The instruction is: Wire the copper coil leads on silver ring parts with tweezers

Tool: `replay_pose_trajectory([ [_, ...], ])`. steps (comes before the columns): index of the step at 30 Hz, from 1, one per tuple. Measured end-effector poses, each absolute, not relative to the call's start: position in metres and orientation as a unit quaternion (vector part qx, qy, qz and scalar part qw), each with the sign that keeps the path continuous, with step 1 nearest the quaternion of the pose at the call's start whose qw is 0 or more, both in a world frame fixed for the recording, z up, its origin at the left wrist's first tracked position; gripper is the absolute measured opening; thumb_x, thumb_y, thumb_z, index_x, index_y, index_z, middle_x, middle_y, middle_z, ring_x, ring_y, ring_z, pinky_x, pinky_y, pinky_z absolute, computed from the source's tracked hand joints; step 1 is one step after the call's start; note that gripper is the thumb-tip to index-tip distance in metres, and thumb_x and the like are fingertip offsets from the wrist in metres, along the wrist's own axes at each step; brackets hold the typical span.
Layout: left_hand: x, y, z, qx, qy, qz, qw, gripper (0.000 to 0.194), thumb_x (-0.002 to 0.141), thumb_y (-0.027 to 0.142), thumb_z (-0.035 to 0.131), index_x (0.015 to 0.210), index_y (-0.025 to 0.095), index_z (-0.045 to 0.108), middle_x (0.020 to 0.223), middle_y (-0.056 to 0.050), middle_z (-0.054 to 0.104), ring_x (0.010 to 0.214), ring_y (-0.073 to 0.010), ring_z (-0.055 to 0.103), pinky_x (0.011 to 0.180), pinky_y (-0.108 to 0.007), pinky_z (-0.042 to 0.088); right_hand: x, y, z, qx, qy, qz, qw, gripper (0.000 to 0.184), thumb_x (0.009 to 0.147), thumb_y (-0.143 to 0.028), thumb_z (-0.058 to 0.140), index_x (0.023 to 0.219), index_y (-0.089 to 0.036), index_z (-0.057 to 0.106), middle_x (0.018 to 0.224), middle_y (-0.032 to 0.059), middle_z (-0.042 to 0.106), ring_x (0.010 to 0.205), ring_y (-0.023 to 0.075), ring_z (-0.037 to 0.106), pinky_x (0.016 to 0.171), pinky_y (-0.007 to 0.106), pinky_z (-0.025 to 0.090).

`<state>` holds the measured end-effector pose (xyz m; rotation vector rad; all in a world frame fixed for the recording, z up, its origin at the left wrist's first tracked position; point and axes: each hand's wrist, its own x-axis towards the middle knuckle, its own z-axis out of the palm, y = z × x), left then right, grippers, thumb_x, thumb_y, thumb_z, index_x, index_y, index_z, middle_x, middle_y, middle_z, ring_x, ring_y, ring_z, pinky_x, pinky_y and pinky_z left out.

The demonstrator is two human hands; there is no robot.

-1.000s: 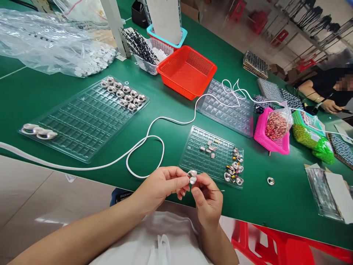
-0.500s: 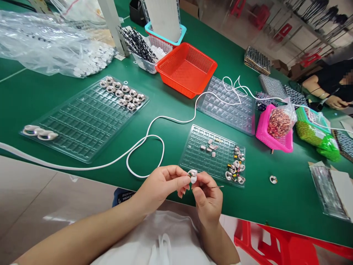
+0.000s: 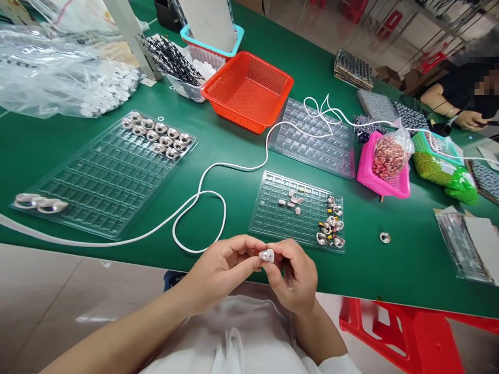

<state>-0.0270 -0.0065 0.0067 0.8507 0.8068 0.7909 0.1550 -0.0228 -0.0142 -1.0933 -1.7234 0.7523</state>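
Observation:
Between my two hands, near the table's front edge, is a small silver-and-white curved earpiece part [image 3: 267,255]. My left hand [image 3: 228,267] pinches it from the left with thumb and fingers. My right hand [image 3: 296,275] closes on its right side, the lower fingers curled and partly hidden. Just beyond the hands lies a clear compartment tray [image 3: 261,221]. It carries several small pale blocks [image 3: 291,204] and, at its right end, a cluster of silver parts with coloured bits [image 3: 330,228]. A single silver ring-like part [image 3: 385,237] lies on the table to the right.
A larger clear tray [image 3: 89,192] at left holds several silver parts [image 3: 156,134]. A white cable [image 3: 200,182] loops across the green table. Behind stand an orange basket [image 3: 245,96] and a pink basket [image 3: 384,176]. Another person's hand [image 3: 471,119] shows at far right.
The part has turned in my fingers, and my hands have closed nearer together around it. The thin metal piece that stuck out from my right hand no longer shows. The view has shifted slightly.

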Motion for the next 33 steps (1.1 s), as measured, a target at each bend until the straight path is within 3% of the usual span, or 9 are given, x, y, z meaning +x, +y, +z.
replay_pose_trajectory([
  [4,-0.035,-0.006,0.011,0.471,0.414,0.35,0.695,0.025,0.089,0.018,0.065,0.113,0.02,0.07,0.105,-0.005,0.076,0.096,-0.0188,0.072,0.087,-0.029,0.06,0.161,-0.021,-0.019,-0.431,-0.743,0.254,0.445,0.036,0.089,-0.013,0.065,0.123,-0.023,0.059,0.091,0.0043,0.069,0.071,0.0151,0.062,0.058,0.026,0.053],
  [10,-0.028,-0.004,0.014,0.504,0.481,0.342,0.63,0.013,0.081,0.02,0.071,0.093,0.016,0.073,0.092,-0.006,0.079,0.085,-0.0187,0.075,0.079,-0.027,0.062,0.161,-0.022,-0.025,-0.408,-0.756,0.249,0.447,0.042,0.089,-0.009,0.063,0.128,-0.024,0.056,0.1,0.007,0.07,0.076,0.0162,0.065,0.058,0.026,0.055],
  [19,-0.023,-0.013,0.004,0.57,0.47,0.357,0.572,0.011,0.082,0.015,0.065,0.091,0.018,0.071,0.093,-0.006,0.078,0.088,-0.0186,0.075,0.08,-0.026,0.062,0.155,-0.021,-0.018,-0.449,-0.69,0.305,0.478,0.037,0.085,-0.007,0.06,0.117,-0.024,0.064,0.085,0.0013,0.063,0.059,0.0106,0.053,0.048,0.021,0.047],
  [26,-0.02,-0.016,0.005,0.675,0.449,0.377,0.448,0.013,0.083,0.009,0.062,0.09,0.018,0.069,0.092,-0.005,0.079,0.084,-0.0161,0.075,0.077,-0.023,0.058,0.154,-0.021,-0.015,-0.461,-0.682,0.328,0.463,0.034,0.084,-0.01,0.057,0.115,-0.022,0.066,0.079,0.0006,0.062,0.062,0.0122,0.054,0.048,0.021,0.044],
  [33,-0.017,-0.018,0.008,0.707,0.431,0.368,0.424,0.013,0.084,0.009,0.061,0.089,0.02,0.067,0.095,-0.005,0.078,0.085,-0.0166,0.074,0.076,-0.024,0.058,0.153,-0.021,-0.013,-0.462,-0.679,0.335,0.462,0.023,0.084,-0.013,0.058,0.102,-0.021,0.07,0.08,0.0019,0.067,0.061,0.0128,0.056,0.05,0.023,0.044],
])
